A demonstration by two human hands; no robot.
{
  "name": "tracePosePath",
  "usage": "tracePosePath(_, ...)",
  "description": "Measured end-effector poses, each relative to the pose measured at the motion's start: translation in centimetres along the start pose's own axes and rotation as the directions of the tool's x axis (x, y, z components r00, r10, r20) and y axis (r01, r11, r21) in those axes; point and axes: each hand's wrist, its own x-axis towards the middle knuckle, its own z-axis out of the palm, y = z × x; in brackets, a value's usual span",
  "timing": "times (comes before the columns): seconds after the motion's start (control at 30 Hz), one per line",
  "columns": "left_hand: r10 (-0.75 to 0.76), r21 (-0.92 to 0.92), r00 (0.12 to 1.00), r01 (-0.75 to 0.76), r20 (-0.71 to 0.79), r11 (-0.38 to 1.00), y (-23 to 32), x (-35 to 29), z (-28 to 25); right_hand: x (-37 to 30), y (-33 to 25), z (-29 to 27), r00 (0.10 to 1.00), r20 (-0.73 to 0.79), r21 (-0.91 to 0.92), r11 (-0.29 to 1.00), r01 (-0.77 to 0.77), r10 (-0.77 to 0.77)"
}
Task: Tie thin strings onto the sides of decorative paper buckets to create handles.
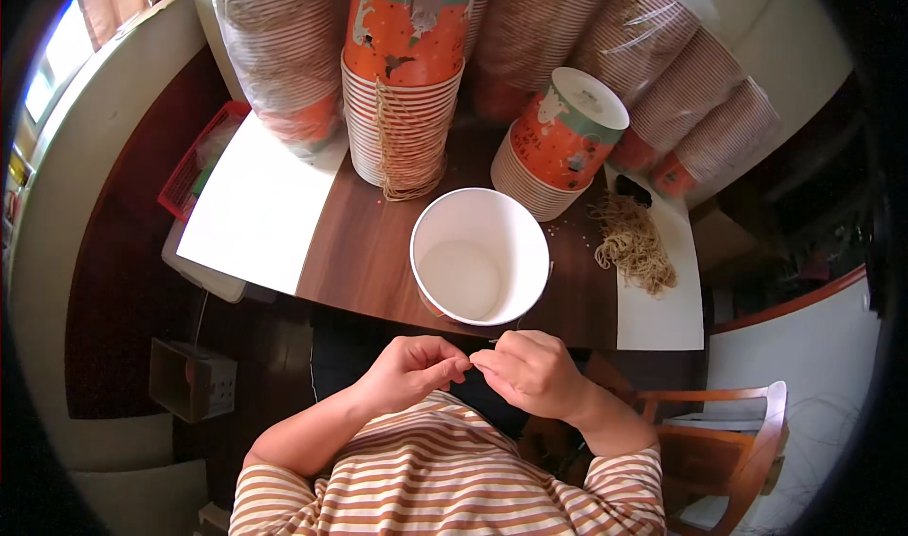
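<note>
My left hand (421, 371) and my right hand (532, 373) meet fingertip to fingertip just off the table's front edge. Both are closed in a pinch; whatever lies between the fingers is too small to make out. Right beyond them an empty white-lined paper bucket (520, 243) stands with its mouth up, tilted toward me in view. Behind it rises a tall stack of upturned orange and green paper buckets (411, 40), with a bundle of tan strings (402, 148) hanging down its side. A shorter stack of the same buckets (558, 148) stands to the right.
A tangled heap of tan string (638, 243) lies at the table's right. Plastic-wrapped bucket stacks (279, 44) line the back. The brown and white table (350, 243) ends just before my hands. A red basket (194, 163) is at the left, a wooden chair (757, 441) at the right.
</note>
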Motion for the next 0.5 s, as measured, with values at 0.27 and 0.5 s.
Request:
tracePosePath(0.27,0.064,-0.07,0.998,-0.065,-0.011,0.995,-0.2,-0.3,-0.2,-0.6,0.3,0.9,0.998,-0.01,0.137,0.989,-0.062,0.063)
tracePosePath(0.5,0.083,0.019,0.994,-0.082,-0.066,0.996,0.3,-0.6,0.8,-0.8,-0.4,1.4,0.974,-0.11,0.339,0.929,-0.149,0.197)
